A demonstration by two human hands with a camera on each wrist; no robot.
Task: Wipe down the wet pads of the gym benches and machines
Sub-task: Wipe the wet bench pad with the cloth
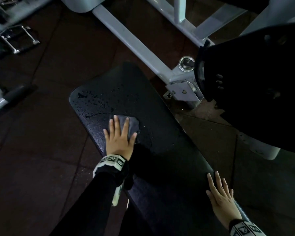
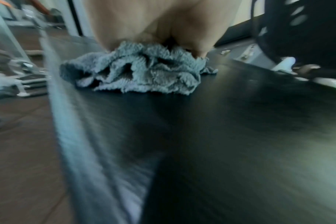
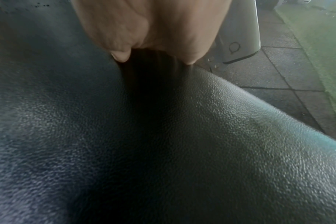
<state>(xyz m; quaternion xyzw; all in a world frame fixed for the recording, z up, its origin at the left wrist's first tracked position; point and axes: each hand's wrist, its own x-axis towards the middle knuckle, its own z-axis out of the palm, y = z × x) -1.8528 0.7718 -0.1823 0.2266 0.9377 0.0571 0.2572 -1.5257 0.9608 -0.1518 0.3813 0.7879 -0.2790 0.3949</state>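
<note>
Bench pad [image 1: 160,133]: long black textured vinyl, running diagonally from the near edge of the head view to a rounded far end; water droplets [image 1: 99,103] and a streak cover the far-left part, just beyond the cloth

Cloth [image 1: 126,124]: grey-blue terry, crumpled, lying on the pad's left half; in the left wrist view its ruffled folds [image 2: 136,72] spread out from under the palm

Left hand [image 1: 120,135]: flat on top of the cloth, fingers straight and spread, pressing it to the pad; black sleeve and marker band at the wrist

Right hand [image 1: 220,196]: flat on the pad's near right edge, fingers straight, holding nothing; in the right wrist view the palm [image 3: 153,30] rests on the pad's rounded rim

Surroundings:
- Grey machine frame [image 1: 134,41]: a tube runs diagonally past the pad's far end to a bolted bracket, just beside the pad's right edge
- Chrome knob [image 1: 186,63] on top of that bracket
- Large black plate [image 1: 254,92], with small oval holes, looming at the right, near the pad but apart from it
- Metal stirrup handle [image 1: 18,39] at far left, well apart
- Black grip bar [image 1: 17,93] on a grey frame, left of the pad
- Floor [image 1: 41,133]: dark rubber tiles all round the bench
</note>
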